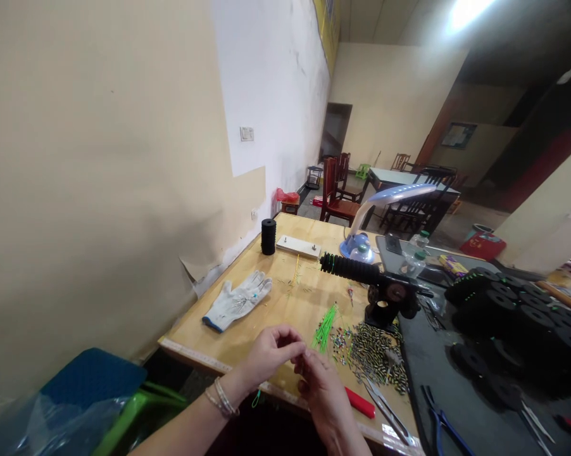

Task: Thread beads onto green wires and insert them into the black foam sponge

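My left hand (273,354) and my right hand (324,386) meet above the near edge of the wooden table, fingertips pinched together. Whatever they pinch is too small to make out. A thin green loop of cord (256,398) hangs below my left wrist at the table edge. Just beyond my hands lies a bundle of bright green cords (324,329). Beside it are scattered small coloured beads (342,345) and a heap of small dark-and-yellow striped pieces (378,354). A red handle-like rod (360,402) and metal tweezers (385,408) lie right of my right hand.
A grey-white glove (238,301) lies at left, a black spool (268,237) behind it. A black clamp-like device with a ribbed arm (392,297) stands at right, near a blue lamp (361,244). Black foam-like rolls (527,316) and blue-handled pliers (440,421) lie on the dark mat.
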Motion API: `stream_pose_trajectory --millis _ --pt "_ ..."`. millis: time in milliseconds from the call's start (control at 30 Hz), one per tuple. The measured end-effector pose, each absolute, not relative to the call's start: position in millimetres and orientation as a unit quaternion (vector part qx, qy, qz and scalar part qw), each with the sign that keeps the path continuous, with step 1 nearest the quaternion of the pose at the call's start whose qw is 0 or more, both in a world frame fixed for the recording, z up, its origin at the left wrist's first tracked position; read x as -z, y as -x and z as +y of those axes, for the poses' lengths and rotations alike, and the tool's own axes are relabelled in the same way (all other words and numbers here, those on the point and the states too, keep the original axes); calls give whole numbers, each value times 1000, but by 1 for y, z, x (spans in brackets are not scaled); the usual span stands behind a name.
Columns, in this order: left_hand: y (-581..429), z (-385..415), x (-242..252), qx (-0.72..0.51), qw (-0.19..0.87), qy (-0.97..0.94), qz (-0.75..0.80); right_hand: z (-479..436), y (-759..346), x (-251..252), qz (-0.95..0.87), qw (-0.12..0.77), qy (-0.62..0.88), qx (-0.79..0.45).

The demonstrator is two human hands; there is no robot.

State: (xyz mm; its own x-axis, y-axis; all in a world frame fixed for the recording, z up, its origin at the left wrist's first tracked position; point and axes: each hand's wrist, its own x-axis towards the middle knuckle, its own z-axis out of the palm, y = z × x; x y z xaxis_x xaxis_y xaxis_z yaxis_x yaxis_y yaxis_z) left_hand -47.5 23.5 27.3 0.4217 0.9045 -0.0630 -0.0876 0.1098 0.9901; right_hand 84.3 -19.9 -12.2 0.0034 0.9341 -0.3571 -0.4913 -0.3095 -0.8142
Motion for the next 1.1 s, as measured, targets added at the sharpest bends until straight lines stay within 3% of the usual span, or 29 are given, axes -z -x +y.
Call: stream_pose_trajectory --millis 233,433,1100 --pt "35 27 -16 -433 651 -502 370 -14 -93 27 -313 529 503 -608" --pt "29 42 -13 -482 592 -481 431 -12 -96 26 -311 522 508 -611" --pt "22 67 -12 -478 606 -461 437 -21 -99 29 -303 511 503 -627"
